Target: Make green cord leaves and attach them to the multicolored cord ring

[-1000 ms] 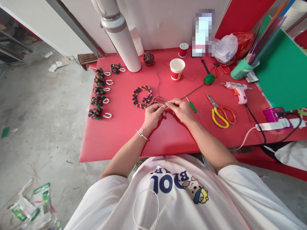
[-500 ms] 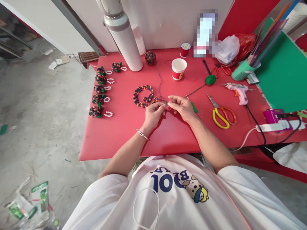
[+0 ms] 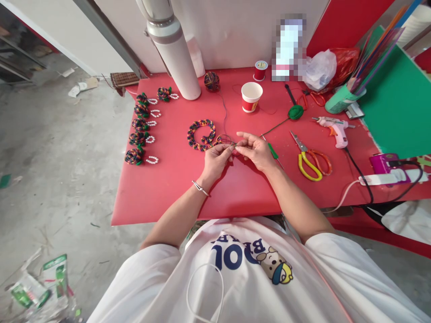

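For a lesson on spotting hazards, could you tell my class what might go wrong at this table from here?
The green yarn runs from its ball past the hook towards the right hand; a tug might snag or shift the hook.
The paper cup stands upright beyond the hands and could tip if knocked.
The scissors lie uncovered to the right; a careless reach might meet their blades.

On the red table [image 3: 151,193], a coiled yarn strip [image 3: 191,140] lies left of the fingers [image 3: 226,152], scissors [image 3: 304,150] right, a paper cup [image 3: 250,105] beyond.
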Demonstrator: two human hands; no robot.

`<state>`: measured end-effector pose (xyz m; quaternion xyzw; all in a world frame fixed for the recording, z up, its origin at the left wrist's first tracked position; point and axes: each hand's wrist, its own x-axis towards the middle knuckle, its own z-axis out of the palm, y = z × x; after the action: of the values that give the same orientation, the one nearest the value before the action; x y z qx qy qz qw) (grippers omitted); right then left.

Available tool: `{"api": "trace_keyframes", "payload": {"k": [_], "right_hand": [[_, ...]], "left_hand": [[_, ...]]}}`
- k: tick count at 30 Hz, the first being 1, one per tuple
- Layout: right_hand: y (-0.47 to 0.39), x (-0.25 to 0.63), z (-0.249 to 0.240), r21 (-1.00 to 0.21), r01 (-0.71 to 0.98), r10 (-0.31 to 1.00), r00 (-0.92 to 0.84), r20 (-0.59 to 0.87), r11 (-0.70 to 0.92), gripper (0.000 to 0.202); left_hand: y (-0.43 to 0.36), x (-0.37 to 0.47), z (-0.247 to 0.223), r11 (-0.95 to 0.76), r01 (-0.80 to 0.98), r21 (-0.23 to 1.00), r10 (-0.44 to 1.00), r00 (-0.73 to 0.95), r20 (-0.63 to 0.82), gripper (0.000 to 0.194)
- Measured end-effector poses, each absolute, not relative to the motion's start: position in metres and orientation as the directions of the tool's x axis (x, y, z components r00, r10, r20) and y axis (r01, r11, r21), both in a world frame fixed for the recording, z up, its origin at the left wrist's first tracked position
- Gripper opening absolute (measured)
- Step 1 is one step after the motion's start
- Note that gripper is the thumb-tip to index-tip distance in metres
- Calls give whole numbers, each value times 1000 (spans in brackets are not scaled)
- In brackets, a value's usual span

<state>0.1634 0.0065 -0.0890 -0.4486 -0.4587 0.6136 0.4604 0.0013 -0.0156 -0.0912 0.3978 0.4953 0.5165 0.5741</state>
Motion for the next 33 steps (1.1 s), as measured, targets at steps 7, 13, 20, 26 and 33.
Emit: {"api": "trace_keyframes", "payload": {"k": [7,13,20,26,33], "right_hand": [[8,165,-92,-983,-117,978,-172,-119,-140,63],[8,166,-94,-986,-112,978,-183,-103,-125,63],[7,164,-90,-981,-125,976,-180,-125,-148,68],[8,165,-93,-986,-102,978,-174,-111,-130,68],[6,166,-93,-998,50,990,-136,33,40,54]], "left_hand": [[-17,2,-90,143,-169,975,988,-29,-150,35],[-16,2,-90,144,-169,975,988,-26,-150,30],[-15,2,-93,151,-217,964,985,-55,-166,31],[-16,2,-91,146,-176,973,985,-61,-159,31],[-17,2,-98,91,-119,989,993,-58,-98,25]]}}
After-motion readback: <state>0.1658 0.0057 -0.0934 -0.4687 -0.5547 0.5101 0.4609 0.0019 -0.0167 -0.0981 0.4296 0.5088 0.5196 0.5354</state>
